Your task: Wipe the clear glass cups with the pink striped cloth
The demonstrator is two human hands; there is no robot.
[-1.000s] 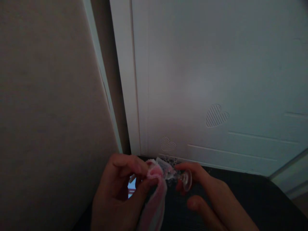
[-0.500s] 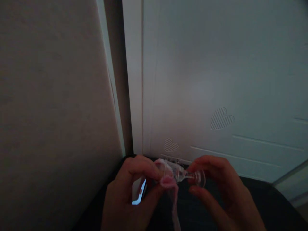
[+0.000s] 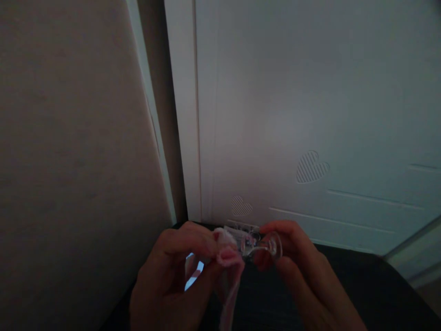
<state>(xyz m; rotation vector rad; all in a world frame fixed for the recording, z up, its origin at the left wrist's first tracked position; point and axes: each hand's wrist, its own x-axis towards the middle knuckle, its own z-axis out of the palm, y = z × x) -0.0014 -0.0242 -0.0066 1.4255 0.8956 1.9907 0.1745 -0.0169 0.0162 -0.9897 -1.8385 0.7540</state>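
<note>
A small clear stemmed glass [image 3: 253, 246] lies on its side in the air between my hands, its round foot pointing right. My right hand [image 3: 298, 262] has its fingers closed around the foot and stem. Pinched between the thumb and fingers of my left hand [image 3: 179, 266] is a pink and white cloth [image 3: 230, 256], one strip of which hangs down. The cloth sits against the bowl end of the glass; whether any of it is inside I cannot tell.
Below my hands is a dark table top [image 3: 268, 299]. A phone with a lit screen [image 3: 195, 276] shows behind my left hand. Just past the glass stand some clear items, too dim to name. A white panel with heart patterns [image 3: 275, 115] rises behind, and a wall [image 3: 76, 161] on the left.
Both hands have shifted a little left with the glass and cloth. The glass has turned slightly, and my right fingers sit closer around its stem. The whole view has shifted slightly.
</note>
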